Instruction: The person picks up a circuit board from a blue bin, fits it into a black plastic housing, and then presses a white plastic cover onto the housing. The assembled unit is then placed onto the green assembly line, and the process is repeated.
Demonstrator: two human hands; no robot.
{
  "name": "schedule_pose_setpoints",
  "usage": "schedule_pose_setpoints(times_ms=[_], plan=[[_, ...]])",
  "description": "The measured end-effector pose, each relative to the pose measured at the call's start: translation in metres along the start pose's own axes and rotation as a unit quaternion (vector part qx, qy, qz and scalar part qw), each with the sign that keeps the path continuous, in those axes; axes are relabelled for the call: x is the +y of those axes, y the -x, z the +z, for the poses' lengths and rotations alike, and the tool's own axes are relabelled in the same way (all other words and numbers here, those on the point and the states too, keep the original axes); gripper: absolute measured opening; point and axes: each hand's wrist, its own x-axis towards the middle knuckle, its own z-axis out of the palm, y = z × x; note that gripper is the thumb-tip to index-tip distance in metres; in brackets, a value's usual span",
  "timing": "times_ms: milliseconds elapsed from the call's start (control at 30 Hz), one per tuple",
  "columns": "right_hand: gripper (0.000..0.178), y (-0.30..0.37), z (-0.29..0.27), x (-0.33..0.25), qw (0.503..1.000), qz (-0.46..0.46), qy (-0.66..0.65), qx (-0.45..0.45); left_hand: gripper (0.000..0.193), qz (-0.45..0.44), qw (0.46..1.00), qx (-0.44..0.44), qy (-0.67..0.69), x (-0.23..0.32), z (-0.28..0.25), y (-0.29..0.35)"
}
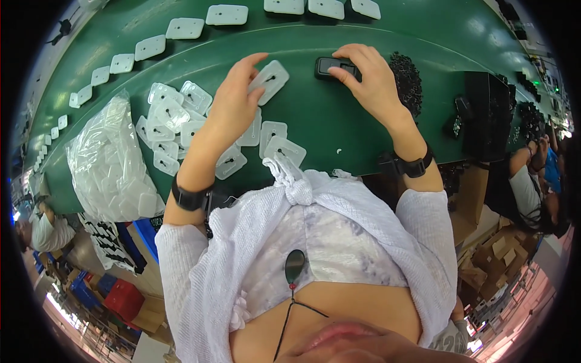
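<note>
My left hand (237, 100) pinches a white rounded-corner plastic plate (272, 83) with a dark keyhole slot, tilted above the green table (315, 130). Farther right, my right hand (369, 78) has its thumb and fingers closed around a small black rectangular housing (327, 66) that rests on the table. Beside and below my left forearm lies a loose pile of similar white plates (171, 115). Just right of my right hand spreads a heap of small black parts (407, 78).
At the far left sits a clear plastic bag (109, 160) of white plates. White-topped black units (227, 15) line the table's far side in a curved row. A tall black box (483, 115) stands at the right. People work at both sides, near cardboard boxes (496, 254).
</note>
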Motion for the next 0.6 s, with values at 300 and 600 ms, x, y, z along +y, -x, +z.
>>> schedule_pose_setpoints(times_ms=[300, 600], plan=[[0.039, 0.014, -0.005, -0.003, 0.999, 0.007, 0.009, -0.036, 0.038, 0.165, 0.974, 0.033, -0.151, -0.004, 0.03, -0.034], [0.037, -0.004, 0.0, -0.023, 0.998, -0.033, -0.042, 0.015, 0.042, 0.144, 0.979, 0.05, -0.136, -0.004, 0.022, -0.021]])
